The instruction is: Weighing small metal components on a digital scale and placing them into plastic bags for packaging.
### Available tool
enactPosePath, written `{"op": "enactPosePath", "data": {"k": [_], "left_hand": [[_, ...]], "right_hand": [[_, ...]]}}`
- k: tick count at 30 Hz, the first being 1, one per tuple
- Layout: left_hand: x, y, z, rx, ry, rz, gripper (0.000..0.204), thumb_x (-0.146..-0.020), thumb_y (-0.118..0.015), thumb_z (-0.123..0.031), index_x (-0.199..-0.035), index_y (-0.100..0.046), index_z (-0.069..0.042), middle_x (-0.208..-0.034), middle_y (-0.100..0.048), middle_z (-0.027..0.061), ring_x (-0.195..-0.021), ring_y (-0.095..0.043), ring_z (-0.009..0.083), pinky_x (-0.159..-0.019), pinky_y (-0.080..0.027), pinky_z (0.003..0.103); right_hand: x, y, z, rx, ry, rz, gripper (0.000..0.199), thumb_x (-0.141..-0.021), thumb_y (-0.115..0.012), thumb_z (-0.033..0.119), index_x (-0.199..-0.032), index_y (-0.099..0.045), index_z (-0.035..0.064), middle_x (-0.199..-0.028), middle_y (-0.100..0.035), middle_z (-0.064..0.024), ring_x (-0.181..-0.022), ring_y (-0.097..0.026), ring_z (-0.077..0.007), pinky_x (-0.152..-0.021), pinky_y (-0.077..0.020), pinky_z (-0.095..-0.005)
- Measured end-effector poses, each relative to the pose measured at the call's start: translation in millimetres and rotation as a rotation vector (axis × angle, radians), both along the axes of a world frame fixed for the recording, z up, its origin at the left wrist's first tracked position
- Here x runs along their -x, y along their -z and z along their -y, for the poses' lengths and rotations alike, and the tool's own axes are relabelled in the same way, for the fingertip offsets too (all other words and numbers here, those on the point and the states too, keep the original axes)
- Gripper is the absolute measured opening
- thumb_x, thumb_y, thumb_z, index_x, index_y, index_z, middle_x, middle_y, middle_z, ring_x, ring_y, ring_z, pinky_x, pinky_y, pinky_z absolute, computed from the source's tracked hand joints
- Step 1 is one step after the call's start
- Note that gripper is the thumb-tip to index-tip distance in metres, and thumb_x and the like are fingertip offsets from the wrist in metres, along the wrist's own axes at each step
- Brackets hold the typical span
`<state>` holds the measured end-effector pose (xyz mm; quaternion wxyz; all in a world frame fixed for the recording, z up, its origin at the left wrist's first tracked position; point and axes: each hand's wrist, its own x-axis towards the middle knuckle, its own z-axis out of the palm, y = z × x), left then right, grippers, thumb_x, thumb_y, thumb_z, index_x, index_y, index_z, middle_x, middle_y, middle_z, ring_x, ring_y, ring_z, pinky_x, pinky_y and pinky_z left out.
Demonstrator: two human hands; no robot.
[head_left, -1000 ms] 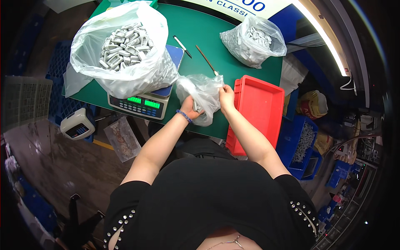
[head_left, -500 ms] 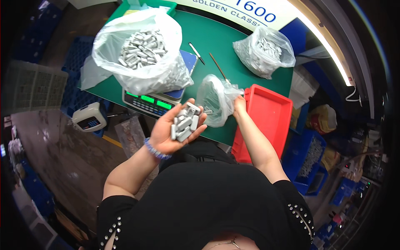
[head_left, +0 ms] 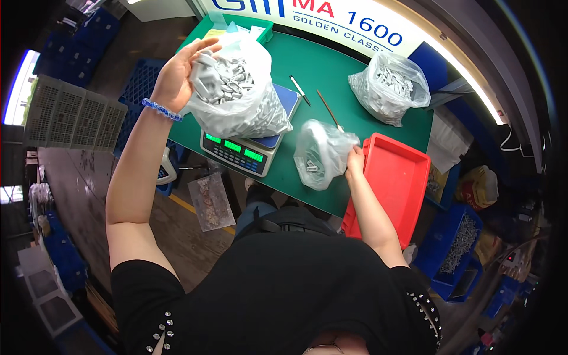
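Note:
My left hand [head_left: 177, 77] is tipped at the left rim of a large clear plastic bag [head_left: 236, 121], fingers stretched out. Small grey metal pieces [head_left: 236, 80] fill this bag; those nearest my palm are smeared by motion. The bag rests on a counting scale [head_left: 236, 152] with green lit displays. My right hand [head_left: 355, 161] pinches the edge of a smaller clear bag [head_left: 322, 148], which stands open on the green table [head_left: 325, 198]. One or a few grey pieces [head_left: 312, 167] show low inside it.
A red tray [head_left: 393, 183] lies right of my right hand. Behind it stands another bag of grey pieces [head_left: 393, 83]. A pen [head_left: 300, 90] and a thin brown stick [head_left: 328, 109] lie mid-table. A green bin [head_left: 260, 29] sits at the back left.
My left hand, earlier palm up with a heap of grey pieces before the scale, has moved up and left to the large bag and tipped over. My right hand stays on the small bag.

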<state>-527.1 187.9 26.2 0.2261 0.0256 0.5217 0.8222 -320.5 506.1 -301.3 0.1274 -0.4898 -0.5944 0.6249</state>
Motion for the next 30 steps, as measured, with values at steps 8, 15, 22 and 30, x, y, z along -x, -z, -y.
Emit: {"op": "enactPosePath", "data": {"k": [8,15,22,30], "left_hand": [[-69,-14,-11,0.197,0.083,-0.724,0.029,-0.093,-0.042,-0.015,-0.112,-0.056,0.002,-0.105,-0.062,0.0114,-0.098,-0.059,0.0172,-0.087,-0.046,0.031],[-156,120,-56,0.461,0.737,-0.483,0.022,-0.087,-0.052,-0.008,-0.107,-0.059,-0.001,-0.099,-0.062,0.0086,-0.093,-0.060,0.0154,-0.081,-0.047,0.029],[-185,230,-101,0.520,0.630,-0.550,0.027,-0.083,-0.054,-0.007,-0.110,-0.059,-0.005,-0.103,-0.061,0.0108,-0.096,-0.060,0.0204,-0.083,-0.048,0.032],[-179,289,-156,0.838,0.431,-0.818,0.035,-0.078,-0.052,-0.001,-0.112,-0.054,-0.008,-0.116,-0.053,0.0112,-0.094,-0.059,0.0330,-0.080,-0.049,0.041]], "right_hand": [[-31,-140,69,-0.940,-0.672,-0.594,0.075,-0.081,-0.065,0.037,-0.135,-0.030,-0.0022,-0.139,-0.030,-0.0204,-0.129,-0.028,-0.0339,-0.104,-0.0233,-0.0412],[-15,-116,52,-1.077,-0.835,-0.010,0.033,-0.075,-0.066,0.017,-0.103,-0.056,0.0043,-0.097,-0.060,-0.0111,-0.091,-0.058,-0.0254,-0.079,-0.0419,-0.0388],[-31,-120,20,-0.489,-0.599,-0.170,0.020,-0.085,-0.062,0.019,-0.092,-0.062,-0.0002,-0.075,-0.062,-0.0034,-0.069,-0.055,-0.0088,-0.063,-0.0439,-0.0240],[-36,-111,11,-0.345,-0.537,-0.290,0.018,-0.084,-0.063,0.018,-0.089,-0.062,0.0009,-0.071,-0.060,-0.0004,-0.066,-0.051,-0.0061,-0.059,-0.0412,-0.0229]]}}
